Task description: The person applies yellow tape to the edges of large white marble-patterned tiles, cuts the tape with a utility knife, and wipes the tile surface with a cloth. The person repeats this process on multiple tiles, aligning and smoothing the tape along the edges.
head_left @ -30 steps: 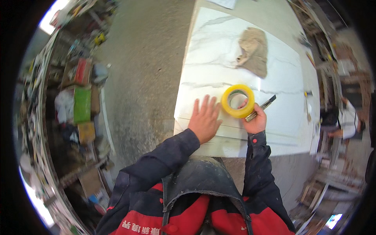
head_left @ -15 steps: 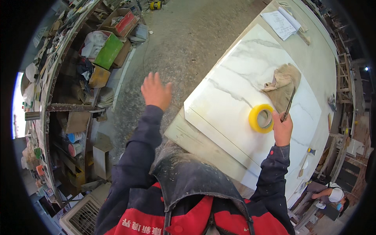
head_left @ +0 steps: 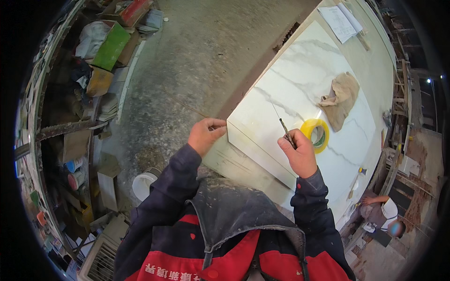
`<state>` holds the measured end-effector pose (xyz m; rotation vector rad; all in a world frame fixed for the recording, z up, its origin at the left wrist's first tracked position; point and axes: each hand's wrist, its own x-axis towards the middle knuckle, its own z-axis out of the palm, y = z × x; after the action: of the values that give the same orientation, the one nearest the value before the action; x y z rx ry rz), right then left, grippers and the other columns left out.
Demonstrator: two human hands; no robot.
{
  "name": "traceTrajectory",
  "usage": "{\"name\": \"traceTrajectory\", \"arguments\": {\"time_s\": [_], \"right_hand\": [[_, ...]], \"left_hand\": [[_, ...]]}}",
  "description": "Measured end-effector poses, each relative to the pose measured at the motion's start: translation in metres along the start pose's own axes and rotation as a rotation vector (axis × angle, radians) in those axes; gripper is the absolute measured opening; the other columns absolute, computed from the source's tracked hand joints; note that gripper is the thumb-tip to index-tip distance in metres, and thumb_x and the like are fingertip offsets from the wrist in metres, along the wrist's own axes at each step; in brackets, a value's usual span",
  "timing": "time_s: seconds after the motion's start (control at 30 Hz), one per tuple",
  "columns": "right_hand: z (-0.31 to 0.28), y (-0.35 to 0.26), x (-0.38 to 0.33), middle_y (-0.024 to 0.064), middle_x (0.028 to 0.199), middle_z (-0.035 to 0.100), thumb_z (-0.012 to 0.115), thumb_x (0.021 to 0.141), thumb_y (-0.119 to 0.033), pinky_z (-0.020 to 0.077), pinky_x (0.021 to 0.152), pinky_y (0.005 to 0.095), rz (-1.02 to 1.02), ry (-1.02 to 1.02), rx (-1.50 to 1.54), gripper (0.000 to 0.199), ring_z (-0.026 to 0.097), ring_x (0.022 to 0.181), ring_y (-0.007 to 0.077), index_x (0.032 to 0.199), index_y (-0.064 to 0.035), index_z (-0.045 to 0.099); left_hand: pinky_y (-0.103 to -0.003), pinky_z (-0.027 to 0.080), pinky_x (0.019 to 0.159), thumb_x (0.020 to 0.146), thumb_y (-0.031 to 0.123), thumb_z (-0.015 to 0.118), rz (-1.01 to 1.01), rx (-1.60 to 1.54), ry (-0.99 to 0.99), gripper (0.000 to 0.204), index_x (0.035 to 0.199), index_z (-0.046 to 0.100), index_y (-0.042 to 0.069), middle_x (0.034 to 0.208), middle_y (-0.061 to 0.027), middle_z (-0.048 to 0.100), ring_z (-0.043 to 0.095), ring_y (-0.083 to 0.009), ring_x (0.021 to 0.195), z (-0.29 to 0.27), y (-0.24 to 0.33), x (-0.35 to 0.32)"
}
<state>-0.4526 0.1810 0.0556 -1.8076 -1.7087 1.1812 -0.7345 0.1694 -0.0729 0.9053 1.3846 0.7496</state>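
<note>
Though partly hidden, found knife [head_left: 284, 129] pinched by fingers of right hand [head_left: 301, 155], right of frame centre, presumably for tip control. Noted left hand [head_left: 204, 137] with fingers bent at left corner of slab [head_left: 300, 89]; unable to confirm pinch. Located tape [head_left: 313, 122] beside right hand, presumably for reach.

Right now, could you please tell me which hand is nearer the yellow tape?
The right hand, gripping a knife beside the yellow tape; the left hand is farther away, by a corner of the white slab.
</note>
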Motion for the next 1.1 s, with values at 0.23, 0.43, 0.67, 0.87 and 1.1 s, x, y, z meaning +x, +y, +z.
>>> {"name": "traceTrajectory", "arguments": {"time_s": [0.23, 0.43, 0.67, 0.87, 1.1], "right_hand": [[0.009, -0.005, -0.004, 0.0023, 0.068, 0.053, 0.076, 0.092, -0.026, 0.0411, 0.06, 0.0287, 0.029, -0.008, -0.019, 0.029, 0.046, 0.063, 0.0115, 0.092, -0.0012, 0.06], [0.014, -0.016, 0.0, 0.0066, 0.069, 0.055, 0.076, 0.092, -0.026, 0.0429, 0.06, 0.0307, 0.0, -0.08, -0.076, 0.029, 0.05, 0.062, 0.0168, 0.095, -0.0014, 0.061], [0.015, -0.019, 0.008, 0.0129, 0.083, 0.065, 0.073, 0.092, -0.025, 0.049, 0.066, 0.0382, -0.19, -0.129, -0.283, 0.026, 0.063, 0.075, 0.03, 0.105, -0.0042, 0.067], [0.011, -0.022, 0.03, 0.0094, 0.086, 0.062, 0.073, 0.088, -0.024, 0.0487, 0.071, 0.0415, -0.454, -0.336, -0.716, 0.025, 0.062, 0.081, 0.0302, 0.109, -0.0112, 0.07], [0.04, -0.032, 0.075, 0.0055, 0.086, 0.062, 0.065, 0.088, -0.02, 0.045, 0.082, 0.0411, -0.712, -0.36, -0.945, 0.01, 0.06, 0.09, 0.0266, 0.094, -0.0154, 0.071]], "left_hand": [[-0.026, 0.05, 0.07, 0.091, 0.01, 0.072, -0.148, -0.305, -0.017, 0.021, 0.105, 0.072, -0.005, 0.093, -0.0058, 0.071, 0.062, -0.0105, 0.077, 0.002, 0.0, 0.005], [-0.025, 0.042, 0.058, 0.089, 0.01, 0.072, -0.202, -0.25, -0.04, 0.012, 0.094, 0.071, -0.001, 0.078, 0.0003, 0.065, 0.053, -0.0068, 0.064, 0.001, 0.005, 0.014], [-0.027, 0.05, 0.067, 0.089, 0.014, 0.074, -0.311, -0.347, -0.065, 0.019, 0.094, 0.07, -0.004, 0.085, -0.0035, 0.069, 0.061, -0.0105, 0.072, -0.001, 0.004, 0.012], [-0.025, 0.039, 0.058, 0.09, 0.015, 0.072, -0.301, -0.384, -0.1, 0.014, 0.089, 0.068, 0.002, 0.073, 0.0019, 0.061, 0.05, -0.0066, 0.062, -0.004, 0.009, 0.014], [-0.026, 0.042, 0.059, 0.09, 0.013, 0.072, -0.27, -0.257, -0.102, 0.014, 0.09, 0.069, -0.001, 0.075, 0.0008, 0.063, 0.052, -0.0074, 0.064, -0.009, 0.013, 0.014]]}}
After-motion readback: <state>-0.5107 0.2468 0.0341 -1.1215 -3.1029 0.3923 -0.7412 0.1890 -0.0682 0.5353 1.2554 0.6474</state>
